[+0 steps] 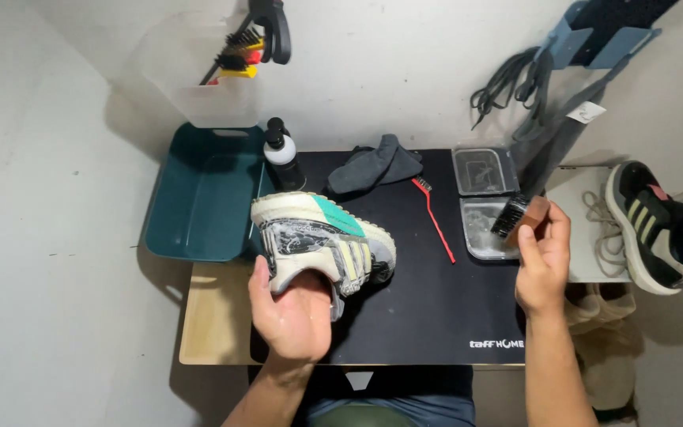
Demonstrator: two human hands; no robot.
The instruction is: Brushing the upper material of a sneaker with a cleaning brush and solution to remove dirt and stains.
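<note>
Shoe [322, 241]: tipped sole-up over the black mat [428, 308], left hand [292, 312] pushed inside, clamped for steadiness.
Brush [519, 215]: gripped in right hand [543, 261], bristles dipping toward the clear tray [480, 237] just ahead.
Hands: well apart.
Edges: teal bin [195, 198] left of the shoe; red brush [435, 217] between.
Room: bare mat between both wrists.

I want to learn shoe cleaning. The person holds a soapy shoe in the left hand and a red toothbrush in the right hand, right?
Not quite. The head view shows the right hand holding a brown wooden brush. The left hand does hold the soapy shoe.
</note>
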